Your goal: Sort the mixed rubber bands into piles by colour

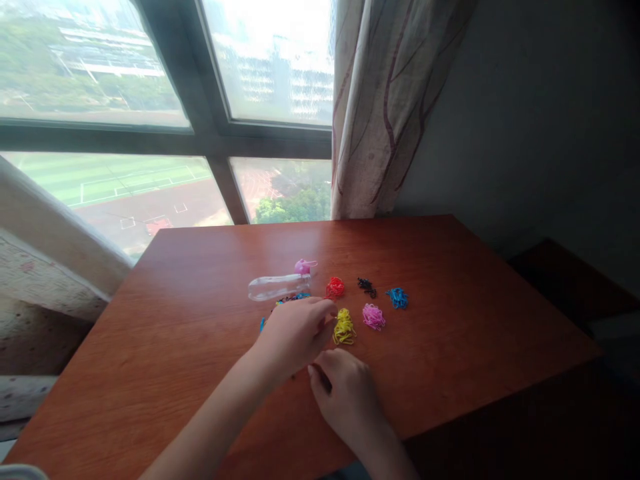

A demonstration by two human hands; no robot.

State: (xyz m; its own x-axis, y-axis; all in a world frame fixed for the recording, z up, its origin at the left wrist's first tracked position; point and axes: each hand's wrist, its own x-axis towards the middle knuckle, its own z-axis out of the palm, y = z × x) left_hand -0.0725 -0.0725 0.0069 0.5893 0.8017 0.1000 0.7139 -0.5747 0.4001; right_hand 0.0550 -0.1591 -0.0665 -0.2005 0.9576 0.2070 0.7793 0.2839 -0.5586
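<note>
Yellow bands [344, 327] lie heaped near the middle of the table [475, 333], just beside the pink heap [373, 317] and below the red heap [335, 287]. The left hand [295, 333] pinches its fingertips together at that heap's left side; whether on a band I cannot tell. The right hand [347, 395], toward the near edge, curls over something dark and tiny. A light pinch, lifted straight, should keep neighbouring heaps unmixed.
</note>
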